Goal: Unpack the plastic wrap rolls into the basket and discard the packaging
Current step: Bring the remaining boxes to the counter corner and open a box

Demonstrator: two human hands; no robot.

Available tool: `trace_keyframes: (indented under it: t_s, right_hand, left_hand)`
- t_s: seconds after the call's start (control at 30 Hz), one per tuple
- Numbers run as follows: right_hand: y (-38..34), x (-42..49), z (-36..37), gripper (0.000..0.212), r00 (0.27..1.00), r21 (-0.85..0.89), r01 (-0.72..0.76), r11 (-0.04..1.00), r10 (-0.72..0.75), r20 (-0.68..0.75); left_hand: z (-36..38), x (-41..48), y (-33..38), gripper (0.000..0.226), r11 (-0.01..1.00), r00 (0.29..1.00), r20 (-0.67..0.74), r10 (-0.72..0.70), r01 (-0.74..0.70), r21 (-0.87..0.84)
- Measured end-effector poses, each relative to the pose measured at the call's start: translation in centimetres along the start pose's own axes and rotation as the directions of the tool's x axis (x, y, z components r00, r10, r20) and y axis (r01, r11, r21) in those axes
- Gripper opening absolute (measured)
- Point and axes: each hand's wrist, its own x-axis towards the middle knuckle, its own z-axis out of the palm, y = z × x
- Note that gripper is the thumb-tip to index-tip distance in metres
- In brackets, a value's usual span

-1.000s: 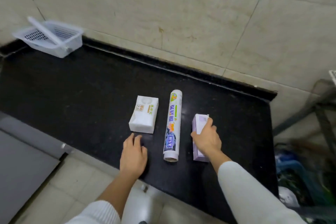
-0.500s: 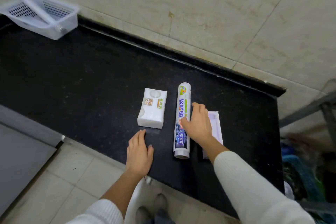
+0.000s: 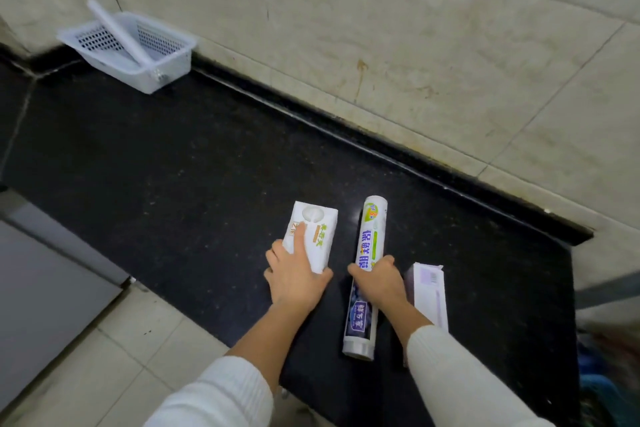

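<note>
On the black stone counter, seen from the head camera, three packages lie side by side near the front edge. At the left is a white box with green and orange print; the left hand grips its near end, forefinger stretched along the top face and thumb pressed against the right side. Just right of it, apart from the box, lies a printed plastic wrap roll, its long axis pointing away from the person toward the wall. The right hand is curled over the middle of this roll, fingers wrapped round its left side, clamped on it. A pale purple box rests just beside that hand on the right, its far flap end open.

Far off at the back left corner, against the tiled wall, stands a white perforated basket. One white bare roll leans in it at a slant, its upper end sticking out above the rim. Both forearms wear white ribbed sleeves. Pale floor tiles show below the counter edge.
</note>
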Motion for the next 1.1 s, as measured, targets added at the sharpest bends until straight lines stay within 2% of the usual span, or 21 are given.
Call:
trace_keyframes:
  t_s: [0.1,0.2,0.43,0.77,1.1]
  right_hand:
    - [-1.5,0.1,0.9,0.060,1.000,-0.032,0.009,0.999,-0.009,-0.014]
    - [-5.0,0.1,2.7,0.057,0.997,-0.031,0.077,0.997,-0.077,-0.010]
    - [-17.9,-1.3,11.8,0.054,0.975,0.003,0.210,0.978,-0.210,0.075]
    - [-37.2,-7.1,28.0,0.055,0.938,-0.035,0.322,0.946,-0.314,0.149]
    - [-52.2,-3.7,36.0,0.057,0.876,-0.212,0.462,0.861,-0.405,0.263]
  left_hand:
    - [-1.7,1.2,-2.0,0.092,0.987,0.996,-0.014,0.087,-0.088,-0.134]
    - [-4.2,3.1,-4.9,0.090,0.982,0.990,-0.070,0.120,-0.129,-0.141]
    - [-12.8,10.5,-15.2,0.091,0.987,0.981,-0.194,0.007,-0.038,-0.155]
    - [-29.8,20.3,-33.9,0.087,0.987,0.960,-0.249,-0.131,0.103,-0.120]
    - [-39.0,33.2,-40.9,0.091,0.986,0.932,-0.322,-0.164,0.144,-0.085]
